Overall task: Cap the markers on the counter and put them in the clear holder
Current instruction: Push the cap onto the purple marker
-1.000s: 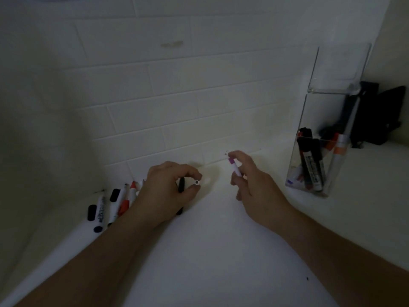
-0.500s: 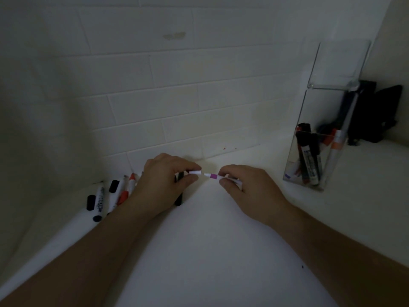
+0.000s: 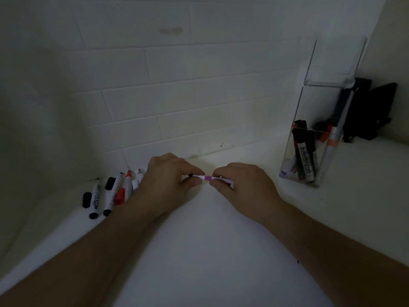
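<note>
- Above the white counter [image 3: 205, 251], just in front of the tiled wall [image 3: 177, 103], a thin white marker with a purple band [image 3: 208, 178] is held level between two hands, well left of the clear holder [image 3: 309, 134].
- Left hand [image 3: 168, 185] pinches the cap [image 3: 197, 176] between thumb and fingertips; right hand [image 3: 243, 187] is curled round the barrel, the rest of which is hidden in the palm.
- A second ago the hands were apart, cap in one and marker in the other; half a second ago they met, and now cap and barrel sit in one line with only the purple band showing between the fingertips (whether the cap is fully seated cannot be told from this angle).
- By that reading, the capping of this marker is at or near its end, and its trip to the holder would come next.
- Loose markers [image 3: 115, 191] lie in a row on the counter beside the left wrist, touching or nearly so, some with separate black caps beside them, so more capping seems to remain.
- Several markers already stand in the holder at right; dark objects [image 3: 376, 111] sit behind it, too dim to identify.
</note>
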Tool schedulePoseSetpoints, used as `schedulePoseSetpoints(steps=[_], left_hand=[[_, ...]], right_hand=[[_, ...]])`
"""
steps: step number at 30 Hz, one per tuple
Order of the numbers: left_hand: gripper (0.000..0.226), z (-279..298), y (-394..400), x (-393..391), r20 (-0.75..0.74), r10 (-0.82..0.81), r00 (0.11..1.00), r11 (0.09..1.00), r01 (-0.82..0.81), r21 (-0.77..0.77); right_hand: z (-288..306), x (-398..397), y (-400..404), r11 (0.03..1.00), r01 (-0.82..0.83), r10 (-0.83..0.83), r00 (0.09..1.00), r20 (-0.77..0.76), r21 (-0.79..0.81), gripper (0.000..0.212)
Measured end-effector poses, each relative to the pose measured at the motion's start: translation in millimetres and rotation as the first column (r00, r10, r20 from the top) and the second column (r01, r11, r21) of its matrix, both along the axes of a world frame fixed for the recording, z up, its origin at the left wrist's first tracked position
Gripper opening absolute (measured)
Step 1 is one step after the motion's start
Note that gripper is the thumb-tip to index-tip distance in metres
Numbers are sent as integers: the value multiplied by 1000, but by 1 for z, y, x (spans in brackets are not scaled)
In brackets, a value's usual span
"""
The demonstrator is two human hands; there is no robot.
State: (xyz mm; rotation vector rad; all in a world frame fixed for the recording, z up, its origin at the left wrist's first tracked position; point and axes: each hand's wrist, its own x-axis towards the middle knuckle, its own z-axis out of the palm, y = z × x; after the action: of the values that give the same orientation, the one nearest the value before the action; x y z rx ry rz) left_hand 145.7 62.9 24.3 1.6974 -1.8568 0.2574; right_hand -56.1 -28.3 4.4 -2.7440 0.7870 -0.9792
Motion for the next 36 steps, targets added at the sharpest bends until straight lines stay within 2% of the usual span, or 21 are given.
schedulePoseSetpoints(steps=[6,10,12,15,16,19,20,22,24,26,28,31,34,36], left_hand=[[14,5,2,-9,-30,-22,999,996,19,-82],[13,6,4,-12,-10,-30,1000,996,29,-89],[15,5,3,-13,28,-28,999,997,30,-69],[13,7,3,-18,5,13,1000,999,-13,-49],[15,8,3,-20,-35,33,999,998,-35,-58],[27,8,5,-27,-179,37,983,993,-56,-103],[34,8,6,-29,-191,23,981,994,-43,-102],[40,8,10,-33,-114,-21,993,995,10,-96],[36,4,12,-36,4,-105,994,990,105,-97],[31,-3,12,-40,82,-201,976,975,207,-75],[25,-10,9,-44,151,-304,940,946,317,-66],[18,-18,7,-50,238,-373,897,916,397,-61],[16,-21,9,-54,268,-399,877,904,425,-42],[16,-20,11,-55,281,-419,864,895,444,-31]], right_hand=[[5,-3,5,997,-67,62,992,111,45,34],[8,-4,6,992,-88,78,991,112,92,36],[11,-4,8,994,-64,62,998,22,87,34],[18,-6,15,975,-6,-54,963,-265,-221,26],[24,-8,19,969,1,-77,951,-298,-248,26],[56,-16,23,988,39,-82,950,-302,-147,24],[70,-20,21,992,61,-86,965,-249,-107,24],[100,-34,12,989,116,-121,991,-54,-86,21],[130,-57,2,961,203,-175,972,157,-189,18],[153,-84,-9,910,310,-244,937,248,-274,18],[163,-107,-21,871,391,-325,912,249,-298,21],[153,-125,-32,861,444,-420,896,148,-247,24],[132,-130,-34,890,442,-439,897,54,-112,50],[121,-130,-37,871,479,-483,875,-20,-110,44]])
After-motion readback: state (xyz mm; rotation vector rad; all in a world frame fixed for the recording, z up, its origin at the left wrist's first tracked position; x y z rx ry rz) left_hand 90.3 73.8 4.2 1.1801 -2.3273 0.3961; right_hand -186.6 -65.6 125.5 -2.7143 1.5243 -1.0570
